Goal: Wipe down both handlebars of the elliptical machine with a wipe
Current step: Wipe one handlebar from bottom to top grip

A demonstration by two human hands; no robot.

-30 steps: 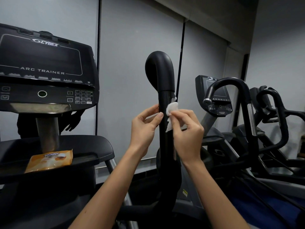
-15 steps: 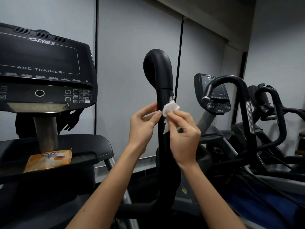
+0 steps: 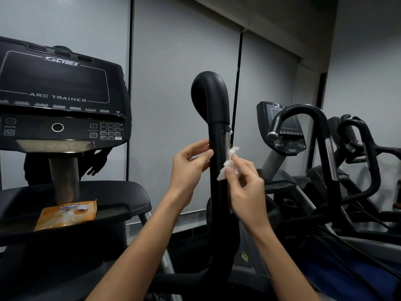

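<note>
While our left hand (image 3: 186, 168) touches the handlebar (image 3: 217, 109) with relaxed fingertips, our right hand (image 3: 247, 192) opposite pinches the wipe (image 3: 227, 166), now lower.

Right hand (image 3: 245, 192) pinches wipe (image 3: 229, 165) against the handlebar (image 3: 217, 131).

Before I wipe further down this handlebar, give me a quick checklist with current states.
1. Grip on wipe: ok, right hand pinches it.
2. Wipe on handlebar: ok, touching its right side.
3. Bar steadied: ok, left hand touches its left side.
4. Curved top wiped: cannot tell.
5. Second handlebar: cannot tell, not in view.
6. Spare wipes: ok, pack lies on the console shelf.
</note>
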